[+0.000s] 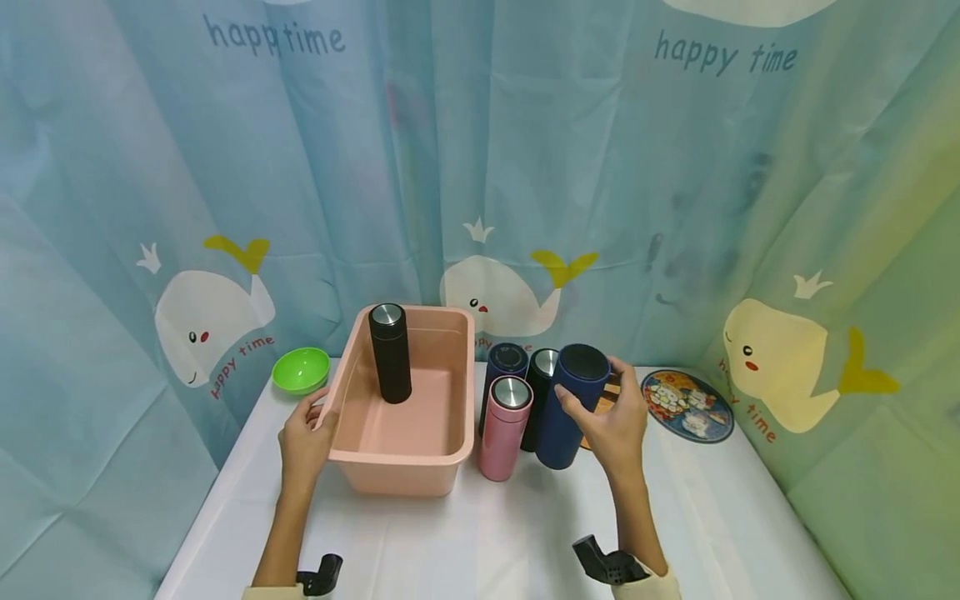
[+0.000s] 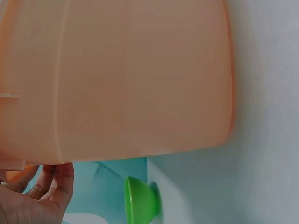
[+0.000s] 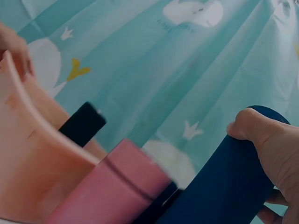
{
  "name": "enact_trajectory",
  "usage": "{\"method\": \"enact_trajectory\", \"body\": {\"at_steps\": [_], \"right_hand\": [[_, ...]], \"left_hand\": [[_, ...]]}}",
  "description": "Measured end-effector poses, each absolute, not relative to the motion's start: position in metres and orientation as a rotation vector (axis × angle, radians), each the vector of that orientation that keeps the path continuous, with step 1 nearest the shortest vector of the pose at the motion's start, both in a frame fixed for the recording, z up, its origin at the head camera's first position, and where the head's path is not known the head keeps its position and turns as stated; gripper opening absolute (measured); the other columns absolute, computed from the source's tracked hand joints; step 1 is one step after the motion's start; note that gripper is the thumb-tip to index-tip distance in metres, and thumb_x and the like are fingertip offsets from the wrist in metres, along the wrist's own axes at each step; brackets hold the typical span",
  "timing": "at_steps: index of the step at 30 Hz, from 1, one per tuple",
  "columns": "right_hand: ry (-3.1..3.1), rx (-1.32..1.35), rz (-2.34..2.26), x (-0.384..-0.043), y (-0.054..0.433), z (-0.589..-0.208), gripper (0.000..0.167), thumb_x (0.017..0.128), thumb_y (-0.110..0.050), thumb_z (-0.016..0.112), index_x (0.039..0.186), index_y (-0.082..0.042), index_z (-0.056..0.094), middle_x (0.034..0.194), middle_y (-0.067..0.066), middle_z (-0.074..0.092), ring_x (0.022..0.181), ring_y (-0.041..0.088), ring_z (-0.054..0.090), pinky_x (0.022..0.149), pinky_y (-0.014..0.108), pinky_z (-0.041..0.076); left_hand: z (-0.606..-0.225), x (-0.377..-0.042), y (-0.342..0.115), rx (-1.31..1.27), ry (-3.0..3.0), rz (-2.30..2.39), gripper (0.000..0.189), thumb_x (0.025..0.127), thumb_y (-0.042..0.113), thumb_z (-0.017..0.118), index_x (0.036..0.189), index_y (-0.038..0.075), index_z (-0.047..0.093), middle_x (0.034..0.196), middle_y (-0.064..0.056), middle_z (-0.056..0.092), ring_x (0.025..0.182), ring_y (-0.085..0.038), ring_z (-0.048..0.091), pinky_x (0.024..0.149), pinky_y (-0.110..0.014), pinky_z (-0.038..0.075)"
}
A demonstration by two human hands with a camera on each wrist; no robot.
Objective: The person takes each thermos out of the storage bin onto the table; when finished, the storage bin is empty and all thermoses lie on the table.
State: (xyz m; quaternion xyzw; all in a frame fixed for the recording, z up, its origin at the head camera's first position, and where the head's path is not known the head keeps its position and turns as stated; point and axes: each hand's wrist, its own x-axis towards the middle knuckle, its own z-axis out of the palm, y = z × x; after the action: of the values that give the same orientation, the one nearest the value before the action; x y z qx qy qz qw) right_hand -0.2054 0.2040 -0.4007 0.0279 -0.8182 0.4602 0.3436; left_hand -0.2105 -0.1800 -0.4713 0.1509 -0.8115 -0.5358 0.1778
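My left hand holds the left rim of a pink plastic bin, its fingertips at the edge in the left wrist view. Inside the bin, toward its back left, a black thermos stands upright. My right hand grips a wide blue thermos near its top, thumb on the near side; the thermos tilts slightly. Just left of it are a pink thermos with a silver lid, another black thermos and a dark navy thermos, the last two partly hidden.
A green bowl sits at the bin's back left. Farther right lies an oval patterned plate, with an orange-brown item partly hidden behind the blue thermos. A blue whale-print curtain hangs behind the white table.
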Motion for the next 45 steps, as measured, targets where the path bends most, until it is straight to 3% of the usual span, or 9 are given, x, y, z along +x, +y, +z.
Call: {"method": "enact_trajectory", "body": {"at_steps": [8, 19, 25, 29, 32, 36, 45], "right_hand": [[-2.177, 0.139, 1.236, -0.207, 0.206, -0.430, 0.069, 0.069, -0.013, 0.086, 0.129, -0.001, 0.053, 0.116, 0.010, 0.062, 0.099, 0.012, 0.052, 0.077, 0.021, 0.048], [-2.202, 0.166, 1.267, -0.209, 0.208, -0.465, 0.068, 0.066, -0.013, 0.087, 0.126, -0.003, 0.056, 0.111, 0.006, 0.065, 0.097, 0.006, 0.053, 0.074, 0.031, 0.051], [-2.191, 0.142, 1.290, -0.210, 0.208, -0.476, 0.067, 0.065, -0.007, 0.088, 0.125, -0.002, 0.057, 0.109, 0.006, 0.065, 0.096, 0.002, 0.052, 0.075, 0.024, 0.050], [-2.175, 0.135, 1.278, -0.212, 0.207, -0.481, 0.068, 0.064, -0.003, 0.087, 0.125, 0.002, 0.057, 0.109, 0.012, 0.066, 0.097, 0.008, 0.053, 0.074, 0.022, 0.049], [-2.171, 0.145, 1.270, -0.213, 0.207, -0.482, 0.068, 0.064, -0.003, 0.086, 0.125, 0.003, 0.057, 0.109, 0.014, 0.066, 0.097, 0.012, 0.055, 0.073, 0.026, 0.052], [-2.180, 0.164, 1.279, -0.213, 0.207, -0.480, 0.067, 0.064, -0.007, 0.087, 0.125, -0.001, 0.058, 0.110, 0.008, 0.066, 0.097, 0.007, 0.054, 0.074, 0.032, 0.055], [-2.219, 0.174, 1.323, -0.212, 0.206, -0.478, 0.069, 0.067, -0.013, 0.088, 0.127, -0.003, 0.056, 0.114, 0.006, 0.064, 0.099, 0.004, 0.054, 0.079, 0.023, 0.053]], "left_hand": [[-0.474, -0.212, -0.180, 0.412, -2.271, -1.509, 0.039, 0.094, 0.010, 0.059, 0.133, 0.005, 0.057, 0.116, -0.027, 0.066, 0.101, -0.040, 0.067, 0.082, -0.048, 0.058], [-0.476, -0.215, -0.180, 0.423, -2.269, -1.522, 0.040, 0.094, 0.011, 0.059, 0.134, 0.006, 0.057, 0.115, -0.024, 0.067, 0.100, -0.038, 0.068, 0.080, -0.046, 0.059], [-0.476, -0.213, -0.180, 0.425, -2.272, -1.512, 0.040, 0.094, 0.012, 0.059, 0.133, 0.005, 0.057, 0.114, -0.024, 0.067, 0.100, -0.038, 0.068, 0.081, -0.047, 0.059], [-0.477, -0.212, -0.180, 0.420, -2.266, -1.504, 0.040, 0.093, 0.011, 0.059, 0.133, 0.005, 0.058, 0.114, -0.025, 0.067, 0.099, -0.039, 0.068, 0.080, -0.046, 0.059], [-0.478, -0.213, -0.181, 0.413, -2.261, -1.498, 0.040, 0.093, 0.010, 0.059, 0.132, 0.005, 0.058, 0.113, -0.025, 0.067, 0.099, -0.039, 0.069, 0.079, -0.046, 0.059], [-0.478, -0.214, -0.181, 0.403, -2.259, -1.491, 0.039, 0.093, 0.010, 0.060, 0.132, 0.005, 0.058, 0.113, -0.025, 0.067, 0.098, -0.039, 0.069, 0.078, -0.045, 0.060], [-0.478, -0.213, -0.181, 0.399, -2.263, -1.486, 0.039, 0.094, 0.011, 0.060, 0.132, 0.005, 0.058, 0.113, -0.025, 0.068, 0.100, -0.038, 0.069, 0.080, -0.046, 0.059]]}}
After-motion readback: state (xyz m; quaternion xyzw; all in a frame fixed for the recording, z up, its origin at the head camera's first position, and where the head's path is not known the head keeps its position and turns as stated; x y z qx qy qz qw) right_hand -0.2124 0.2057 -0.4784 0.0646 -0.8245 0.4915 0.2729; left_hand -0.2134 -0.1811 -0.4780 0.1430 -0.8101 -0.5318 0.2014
